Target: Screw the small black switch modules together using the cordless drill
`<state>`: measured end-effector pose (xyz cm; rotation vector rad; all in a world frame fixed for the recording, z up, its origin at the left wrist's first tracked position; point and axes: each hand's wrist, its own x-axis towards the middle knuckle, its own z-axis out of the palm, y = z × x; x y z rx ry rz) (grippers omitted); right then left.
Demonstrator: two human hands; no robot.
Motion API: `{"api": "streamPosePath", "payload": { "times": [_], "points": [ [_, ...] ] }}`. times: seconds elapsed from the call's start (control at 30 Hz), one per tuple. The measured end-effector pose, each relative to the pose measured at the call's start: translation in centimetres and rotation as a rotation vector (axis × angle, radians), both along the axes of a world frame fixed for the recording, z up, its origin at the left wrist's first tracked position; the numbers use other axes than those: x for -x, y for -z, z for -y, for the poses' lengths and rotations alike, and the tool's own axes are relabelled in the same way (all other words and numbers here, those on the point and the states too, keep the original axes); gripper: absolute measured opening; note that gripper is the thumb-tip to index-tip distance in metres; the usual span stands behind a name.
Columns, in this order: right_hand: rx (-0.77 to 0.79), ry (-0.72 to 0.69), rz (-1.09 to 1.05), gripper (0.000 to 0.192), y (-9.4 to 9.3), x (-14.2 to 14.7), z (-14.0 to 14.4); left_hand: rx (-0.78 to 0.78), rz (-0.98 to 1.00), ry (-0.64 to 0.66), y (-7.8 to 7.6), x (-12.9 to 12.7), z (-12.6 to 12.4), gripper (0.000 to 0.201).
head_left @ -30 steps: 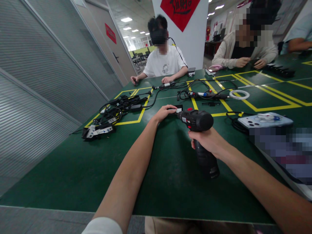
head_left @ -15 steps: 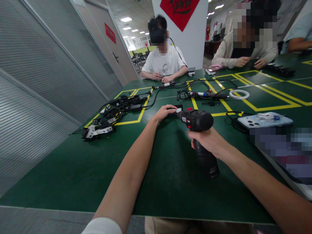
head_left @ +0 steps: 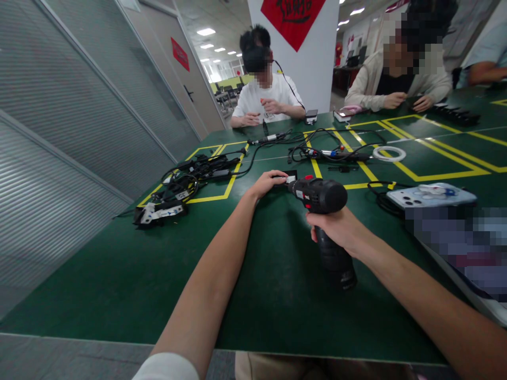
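Observation:
My right hand (head_left: 330,221) is wrapped round the grip of a black cordless drill (head_left: 322,195) with red and grey details. The drill points away and to the left, its handle and battery slanting down toward me. At the end of its chuck lies a small dark flat part (head_left: 292,174) with a whitish patch. My left hand (head_left: 271,182) holds that part against the table, fingers stretched over its left side. Whether the bit touches the part cannot be made out, and the part's near edge is partly hidden by my hand and the drill.
A bundle of black cables (head_left: 194,179) lies left. Behind the drill are a corded screwdriver (head_left: 336,154) and a white ring (head_left: 388,153). A phone (head_left: 431,195) is on the right. Two people sit across the green table (head_left: 130,279); one's hand (head_left: 273,105) is raised.
The person in white opposite has lifted their hands from the table, and a dark upright item now shows before them. My hands and the drill look unmoved.

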<state>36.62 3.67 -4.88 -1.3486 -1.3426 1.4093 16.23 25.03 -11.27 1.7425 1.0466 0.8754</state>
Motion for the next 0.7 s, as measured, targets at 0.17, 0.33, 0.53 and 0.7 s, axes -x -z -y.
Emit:
{"api": "streamPosePath", "payload": {
  "times": [0.17, 0.33, 0.53, 0.7],
  "points": [
    [0.0, 0.012, 0.004, 0.006, -0.26, 0.22, 0.1, 0.002, -0.001, -0.012, 0.03, -0.04, -0.04, 0.036],
    [0.003, 0.026, -0.002, 0.008, -0.51, 0.32, 0.06, 0.006, 0.018, 0.01, 0.23, 0.01, -0.28, 0.036],
    [0.021, 0.024, 0.007, 0.007, -0.49, 0.18, 0.09, 0.032, 0.044, 0.008, 0.51, 0.09, -0.58, 0.037],
    [0.018, 0.022, 0.007, 0.007, -0.41, 0.19, 0.06, 0.012, 0.037, -0.008, 0.46, 0.02, -0.51, 0.036]
  ]
}}
